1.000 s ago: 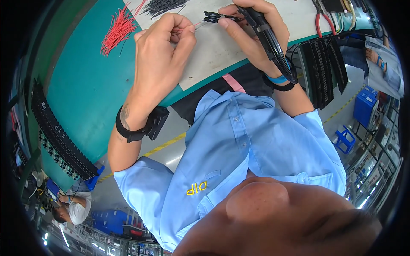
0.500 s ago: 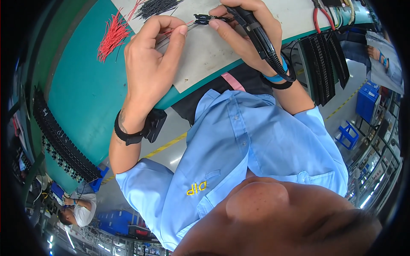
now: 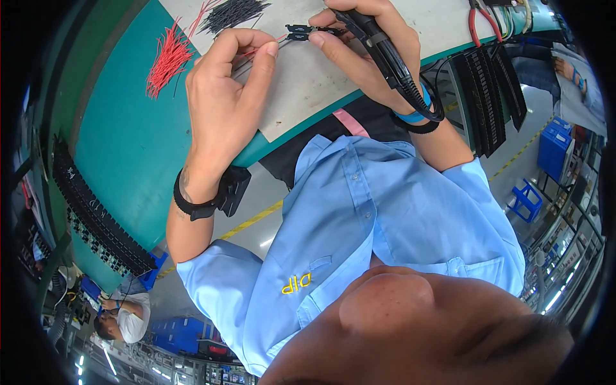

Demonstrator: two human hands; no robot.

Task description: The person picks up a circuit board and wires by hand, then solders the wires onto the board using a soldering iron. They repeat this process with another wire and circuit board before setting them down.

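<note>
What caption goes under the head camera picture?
Left hand pinches thin wires beside black parts in the right hand, near red wires and black wires.

Two pinches, high in the frame

The left hand is at upper left of centre, its back to the camera, left thumb and bent left forefinger brought together. The left forearm rises steeply beneath it. The right hand sits at the top, right of centre, right thumb pointing left; the right forearm slants toward the lower right. The thumb tips are near each other but apart.
</note>
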